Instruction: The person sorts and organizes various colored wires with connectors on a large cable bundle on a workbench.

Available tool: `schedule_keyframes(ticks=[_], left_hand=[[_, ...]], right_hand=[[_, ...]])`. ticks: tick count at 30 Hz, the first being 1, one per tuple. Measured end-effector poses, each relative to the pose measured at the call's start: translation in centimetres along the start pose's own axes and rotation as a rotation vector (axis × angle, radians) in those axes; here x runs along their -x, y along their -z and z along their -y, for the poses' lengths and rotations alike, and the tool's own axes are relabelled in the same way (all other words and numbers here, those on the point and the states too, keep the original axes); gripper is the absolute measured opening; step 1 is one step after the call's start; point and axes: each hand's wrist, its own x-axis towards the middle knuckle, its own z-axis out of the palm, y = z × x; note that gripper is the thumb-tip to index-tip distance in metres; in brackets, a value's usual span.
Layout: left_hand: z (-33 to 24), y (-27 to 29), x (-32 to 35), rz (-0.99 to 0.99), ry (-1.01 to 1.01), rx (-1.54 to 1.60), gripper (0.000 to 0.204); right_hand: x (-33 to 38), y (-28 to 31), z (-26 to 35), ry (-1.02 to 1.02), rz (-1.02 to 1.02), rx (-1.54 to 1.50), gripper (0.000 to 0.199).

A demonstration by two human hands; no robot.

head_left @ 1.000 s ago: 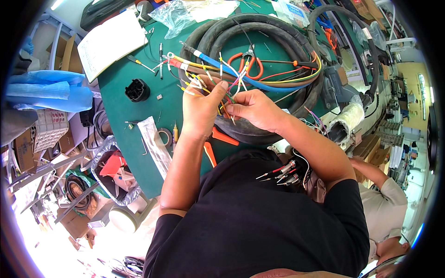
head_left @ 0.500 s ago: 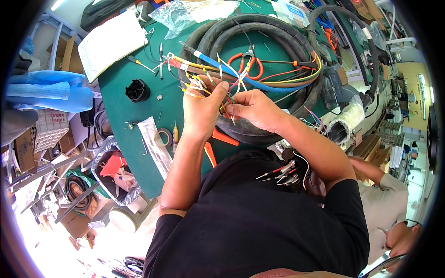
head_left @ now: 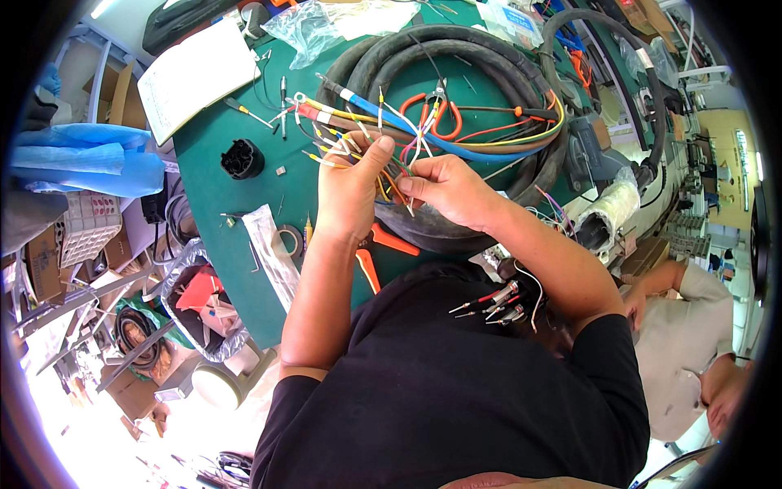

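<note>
My left hand [head_left: 352,186] is closed round a bunch of thin wires [head_left: 346,145] with white sleeves and yellow tips, which fan out past its fingers. Close beside it, my right hand [head_left: 446,189] pinches thin coloured wires [head_left: 397,175] between thumb and forefinger. Thicker blue, yellow and brown leads [head_left: 489,151] run behind both hands, out of a coil of heavy black cable [head_left: 456,37]. Red-handled cutters [head_left: 441,106] lie inside the coil. A tool with orange handles [head_left: 394,240] rests on the table, partly hidden by my left wrist.
Left on the green table [head_left: 204,183] are an open notebook [head_left: 195,81], a black round connector [head_left: 242,159], a tape roll [head_left: 289,240] and a clear plastic bag [head_left: 271,257]. A lined bin [head_left: 204,301] stands beside the table. Another person [head_left: 680,342] is at the right.
My left hand has shifted slightly left with the wires and its thumb has moved. My right hand stays almost in place. The other person at the right has moved, an arm now bent inward.
</note>
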Motion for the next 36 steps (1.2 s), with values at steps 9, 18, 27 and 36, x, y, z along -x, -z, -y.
schedule_keyframes(ticks=[9, 18, 27, 36], left_hand=[[-0.1, 0.0, 0.0, -0.038, 0.011, 0.053, 0.010], [0.4, 0.3, -0.1, -0.007, 0.012, 0.061, 0.014], [-0.4, 0.6, 0.5, 0.129, 0.054, 0.113, 0.024], [-0.2, -0.4, 0.7, -0.001, 0.114, 0.004, 0.013]], right_hand=[[0.1, -0.1, 0.6, 0.032, -0.028, -0.008, 0.021], [0.2, -0.2, 0.6, 0.140, -0.159, 0.181, 0.021], [0.2, 0.1, 0.7, 0.093, -0.175, -0.007, 0.023], [0.0, 0.3, 0.1, 0.103, -0.102, 0.082, 0.022]])
